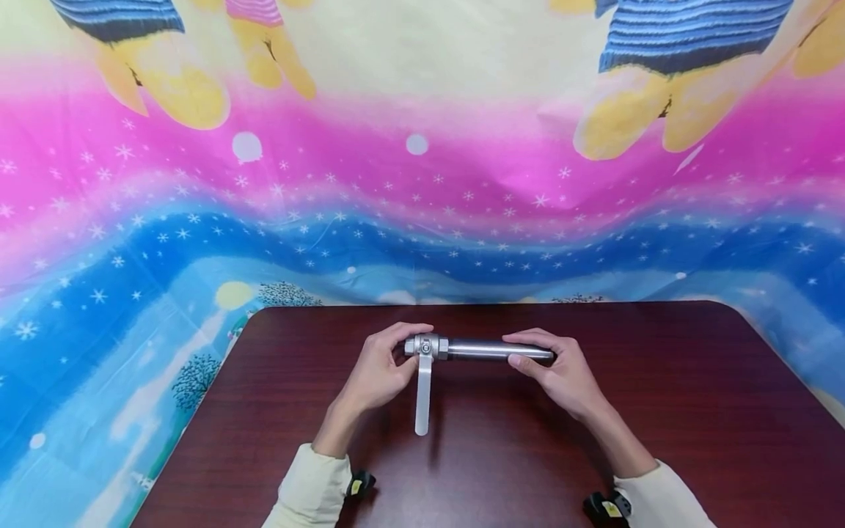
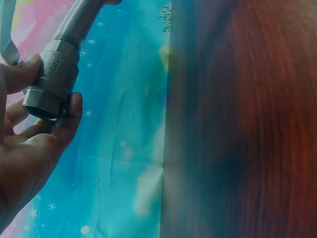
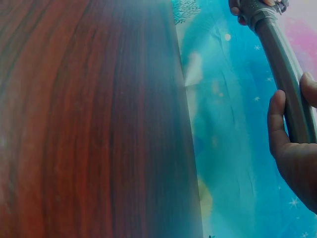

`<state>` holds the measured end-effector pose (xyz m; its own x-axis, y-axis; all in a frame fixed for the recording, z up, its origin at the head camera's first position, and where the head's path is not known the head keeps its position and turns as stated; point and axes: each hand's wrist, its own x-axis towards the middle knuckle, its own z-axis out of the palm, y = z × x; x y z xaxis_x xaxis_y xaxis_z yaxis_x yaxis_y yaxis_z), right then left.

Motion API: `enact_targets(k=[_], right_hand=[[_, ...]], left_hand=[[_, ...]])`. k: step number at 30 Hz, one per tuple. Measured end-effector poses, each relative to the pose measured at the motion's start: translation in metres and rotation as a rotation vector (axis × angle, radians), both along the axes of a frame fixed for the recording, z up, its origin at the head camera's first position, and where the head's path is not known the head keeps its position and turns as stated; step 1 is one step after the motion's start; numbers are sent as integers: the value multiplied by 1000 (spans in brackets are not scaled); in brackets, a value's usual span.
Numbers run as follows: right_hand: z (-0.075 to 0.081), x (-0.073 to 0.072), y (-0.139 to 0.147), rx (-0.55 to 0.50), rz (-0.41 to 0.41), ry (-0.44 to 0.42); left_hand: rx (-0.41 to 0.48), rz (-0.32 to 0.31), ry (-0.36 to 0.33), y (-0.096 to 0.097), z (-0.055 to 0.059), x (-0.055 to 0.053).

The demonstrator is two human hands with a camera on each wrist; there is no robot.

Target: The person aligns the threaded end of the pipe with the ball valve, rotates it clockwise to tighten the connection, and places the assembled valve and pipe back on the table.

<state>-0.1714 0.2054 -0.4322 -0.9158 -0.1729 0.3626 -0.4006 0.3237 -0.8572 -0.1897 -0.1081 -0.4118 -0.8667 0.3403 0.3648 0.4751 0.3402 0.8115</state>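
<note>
A metal ball valve [image 1: 429, 345] is joined to a steel pipe [image 1: 478, 349], and both are held level above the table. The valve's flat lever handle [image 1: 423, 400] points toward the person. My left hand [image 1: 383, 370] grips the valve at its left end, thumb and fingers on opposite sides. In the left wrist view, raised lettering shows on the valve body [image 2: 57, 69], with threads where the pipe [image 2: 77, 25] enters. My right hand [image 1: 561, 370] holds the pipe near its right end, which the palm partly hides. The right wrist view shows fingers and thumb around the pipe [image 3: 285, 64].
Beneath the hands lies a dark red-brown wooden table [image 1: 502, 455] with rounded far corners. Behind it hangs a printed cloth [image 1: 422, 191] in pink and blue with snowflakes. Black wrist devices [image 1: 359, 484] sit by the pale sleeves [image 1: 306, 488].
</note>
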Motion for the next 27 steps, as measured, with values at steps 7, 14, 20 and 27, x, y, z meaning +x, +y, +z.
enact_targets(k=[7, 14, 20, 27], right_hand=[[1, 0, 0, -42, 15, -60], [2, -1, -1, -33, 29, -137], [3, -1, -1, -45, 50, -184], [7, 0, -1, -65, 101, -207]], left_hand=[[-27, 21, 6, 0, 0, 2], [-27, 16, 47, 0, -1, 3], [-12, 7, 59, 0, 0, 3], [-13, 4, 80, 1, 3, 4]])
